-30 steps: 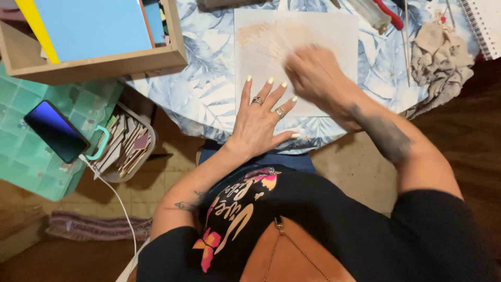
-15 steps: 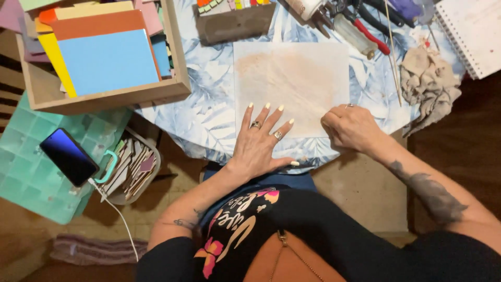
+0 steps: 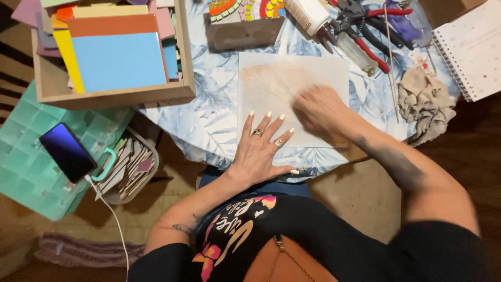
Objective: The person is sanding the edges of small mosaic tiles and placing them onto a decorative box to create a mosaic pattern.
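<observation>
Leaf-print bench | left hand flat, fingers spread, pinning pale tile | right hand blurry on tile, grip unclear

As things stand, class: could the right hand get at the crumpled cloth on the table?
Probably yes: the right hand rests on the square tile, and only bare tablecloth lies before the crumpled cloth.

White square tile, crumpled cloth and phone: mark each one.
White square tile [image 3: 271, 83], head view, bare upper part.
Crumpled cloth [image 3: 425, 102], head view, middle of the folds.
Phone [image 3: 67, 151], head view, centre of the screen.
</observation>
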